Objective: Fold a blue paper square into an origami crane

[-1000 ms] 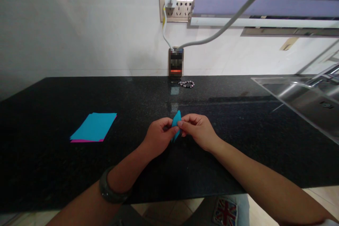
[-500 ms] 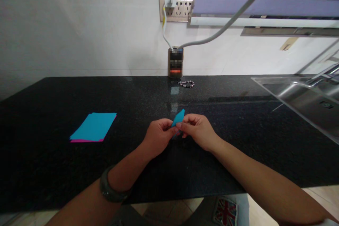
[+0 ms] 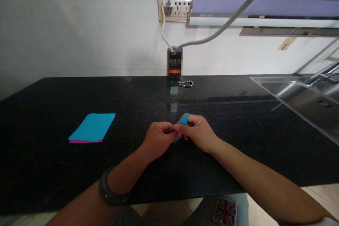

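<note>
In the head view, the fingers of your left hand [image 3: 159, 140] and your right hand [image 3: 200, 129] meet in front of you, both pinched on a small folded piece of bright blue paper [image 3: 184, 119]. Your right thumb lies across its face, with the upper point showing beyond it; your left fingertips are closed near the lower part, where a thin blue sliver shows below them. The fingertips cover most of the folds, so you cannot tell from here whether the layers line up. If one thumb presses harder or slides sideways, the layers could shift and leave a crooked crease; if the two pinches pull against each other, the thin tip could bend or tear. Should one side let go too soon, a loose fold could spring open. The piece is over the black speckled stone desk [image 3: 185, 173], though whether it touches the surface is hidden. Well to the left lies a loose stack of flat blue and magenta paper sheets [image 3: 91, 127], its edges slightly uneven, so a careless sweep of your left forearm might scatter it. Beyond your hands, near the wall, a beaded bracelet in black and pale pink [image 3: 189, 84] lies beside a small upright device with a dark, blurred front [image 3: 175, 61]; a stainless steel sink [image 3: 304, 100] is at the right.
</note>
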`<act>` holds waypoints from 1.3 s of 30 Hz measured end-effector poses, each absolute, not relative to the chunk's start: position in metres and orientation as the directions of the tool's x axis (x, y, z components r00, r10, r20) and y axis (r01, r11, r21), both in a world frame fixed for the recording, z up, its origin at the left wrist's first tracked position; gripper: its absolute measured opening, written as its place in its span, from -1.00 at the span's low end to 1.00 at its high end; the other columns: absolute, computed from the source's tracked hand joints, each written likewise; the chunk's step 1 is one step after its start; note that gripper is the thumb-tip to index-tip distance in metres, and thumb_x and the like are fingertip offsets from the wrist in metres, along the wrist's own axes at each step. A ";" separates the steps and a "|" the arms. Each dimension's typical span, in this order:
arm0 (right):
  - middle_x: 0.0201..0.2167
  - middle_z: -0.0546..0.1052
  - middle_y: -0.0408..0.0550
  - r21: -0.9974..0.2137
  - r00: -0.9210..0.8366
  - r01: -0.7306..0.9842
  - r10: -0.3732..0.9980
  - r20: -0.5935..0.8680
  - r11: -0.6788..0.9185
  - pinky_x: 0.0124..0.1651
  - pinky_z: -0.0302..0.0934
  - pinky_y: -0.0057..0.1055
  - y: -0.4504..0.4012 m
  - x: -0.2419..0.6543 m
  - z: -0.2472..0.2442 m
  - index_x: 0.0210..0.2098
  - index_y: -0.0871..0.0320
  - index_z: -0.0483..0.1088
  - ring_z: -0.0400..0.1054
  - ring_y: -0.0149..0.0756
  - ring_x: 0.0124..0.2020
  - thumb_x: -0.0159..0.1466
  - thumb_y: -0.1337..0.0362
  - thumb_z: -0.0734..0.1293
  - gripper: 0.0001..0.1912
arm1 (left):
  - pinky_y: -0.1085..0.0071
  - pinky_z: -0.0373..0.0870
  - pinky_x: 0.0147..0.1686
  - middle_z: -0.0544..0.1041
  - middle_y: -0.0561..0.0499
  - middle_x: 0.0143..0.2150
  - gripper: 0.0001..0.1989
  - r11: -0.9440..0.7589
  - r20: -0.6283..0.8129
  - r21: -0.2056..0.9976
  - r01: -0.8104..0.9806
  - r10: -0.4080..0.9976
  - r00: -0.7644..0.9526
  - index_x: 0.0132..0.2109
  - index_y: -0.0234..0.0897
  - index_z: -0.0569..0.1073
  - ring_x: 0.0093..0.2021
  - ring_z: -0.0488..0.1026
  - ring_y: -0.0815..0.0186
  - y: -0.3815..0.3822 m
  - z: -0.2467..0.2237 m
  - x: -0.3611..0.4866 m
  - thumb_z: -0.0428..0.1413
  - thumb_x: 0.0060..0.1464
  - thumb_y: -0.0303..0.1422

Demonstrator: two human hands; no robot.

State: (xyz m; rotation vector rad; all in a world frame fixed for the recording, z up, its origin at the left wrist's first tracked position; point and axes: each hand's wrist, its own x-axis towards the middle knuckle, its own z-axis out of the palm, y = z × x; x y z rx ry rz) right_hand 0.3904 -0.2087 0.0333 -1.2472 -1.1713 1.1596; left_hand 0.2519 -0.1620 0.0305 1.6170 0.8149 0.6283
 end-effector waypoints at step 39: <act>-0.77 0.25 -0.25 -0.988 0.155 0.150 0.986 0.056 0.032 -0.67 -0.08 -0.56 -0.207 0.399 0.038 -0.67 0.23 0.30 0.06 -0.57 -0.72 0.07 0.12 0.31 -0.67 | 0.51 0.14 -0.55 0.41 0.06 -0.60 -0.75 0.021 -0.157 0.976 0.215 0.753 0.639 -0.51 -0.37 0.40 -0.59 0.27 0.45 -0.160 0.029 0.252 0.11 -0.10 -0.23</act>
